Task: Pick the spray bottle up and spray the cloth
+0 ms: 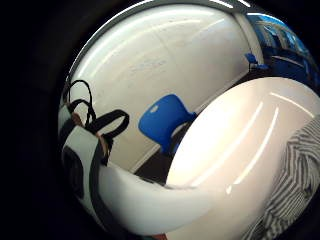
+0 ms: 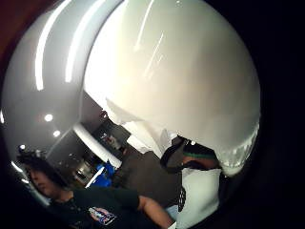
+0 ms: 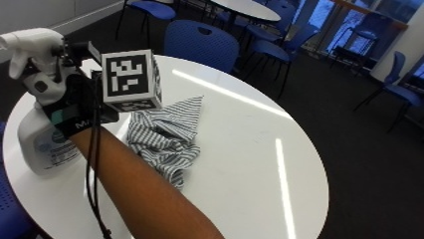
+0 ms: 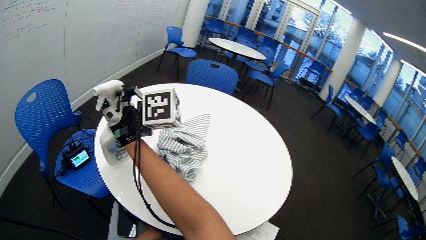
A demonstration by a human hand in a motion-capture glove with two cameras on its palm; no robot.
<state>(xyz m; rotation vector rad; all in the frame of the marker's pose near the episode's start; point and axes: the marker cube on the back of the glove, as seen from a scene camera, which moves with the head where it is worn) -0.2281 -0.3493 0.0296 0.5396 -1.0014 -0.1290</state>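
The bottle (image 3: 41, 124) was white with a blue-printed label. The cloth (image 3: 164, 137) was grey-and-white striped, the table (image 3: 265, 164) white, the chair (image 3: 201, 46) blue.

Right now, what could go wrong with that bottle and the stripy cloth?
1. The gloved right hand grips the spray bottle near its white head, and the nozzle seems turned away from the striped cloth, so a squirt might land off the cloth.
2. The bottle is close to the round table's edge; a slip could drop it to the floor.
3. Spray missing the crumpled cloth might wet the tabletop.
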